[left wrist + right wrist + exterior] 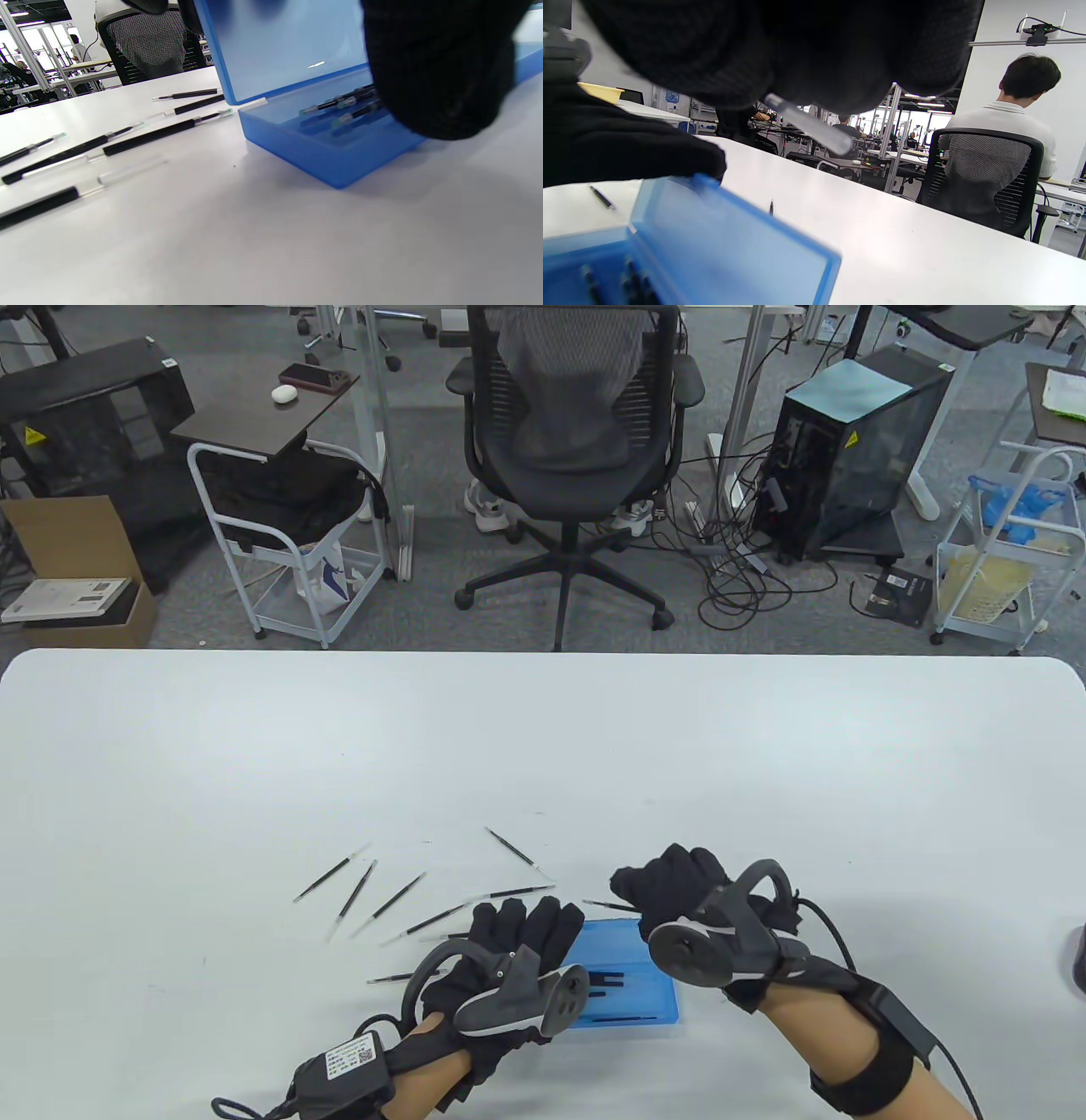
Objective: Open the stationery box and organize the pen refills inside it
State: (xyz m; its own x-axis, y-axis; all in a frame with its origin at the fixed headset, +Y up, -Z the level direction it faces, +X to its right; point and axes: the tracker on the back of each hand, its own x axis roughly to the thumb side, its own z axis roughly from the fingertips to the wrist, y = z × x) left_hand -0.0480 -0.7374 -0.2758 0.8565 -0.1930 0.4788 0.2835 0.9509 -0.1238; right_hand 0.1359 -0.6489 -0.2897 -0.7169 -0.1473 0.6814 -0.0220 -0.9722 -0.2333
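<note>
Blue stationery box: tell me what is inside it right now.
The blue stationery box holds a few black pen refills on its floor. The left hand covers the far part of the tray, so an exact count cannot be given.

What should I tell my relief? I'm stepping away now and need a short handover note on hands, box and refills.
Left hand: fingers on the raised lid, keeping the blue stationery box open.
Right hand: pinches one pen refill above the box.
Done: box open near the table's front edge; a few refills already lie inside.
Left: put the held refill in, then gather the loose refills scattered on the table to the left of and behind the box; I count about seven, but the hands may hide more.
</note>
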